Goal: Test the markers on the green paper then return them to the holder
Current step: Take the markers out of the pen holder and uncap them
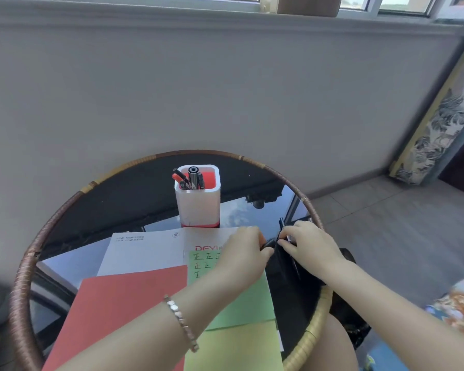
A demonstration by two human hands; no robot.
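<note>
Left hand: the left hand [244,253] lies over the top of the green paper, its fingers curled, and its fingertips pinch the dark near end of the black marker. That spot is blurred.
Right hand: the right hand [306,245], just beside the left, has its thumb and fingers closed round the black marker [281,224]. The marker's far end sticks out beyond the knuckles.
Green paper: the green paper [241,298] lies under the left hand and wrist, with rows of green written characters [204,263] just left of the fingers.
Holder: the white holder [198,207], with a red base, stands upright beyond the left hand, well apart from both hands.
Markers in holder: red and black markers [193,179] stand in it, some of them leaning.
Other sheets: a red sheet [123,311] lies left of the left forearm, a white printed sheet [145,253] lies beyond it, and a paler yellow-green sheet [233,349] lies under the forearm.
Desk: a round glass desk with a wrapped cane rim [22,277] carries it all.
Wrist: a bracelet [181,322] sits on the left wrist.
</note>
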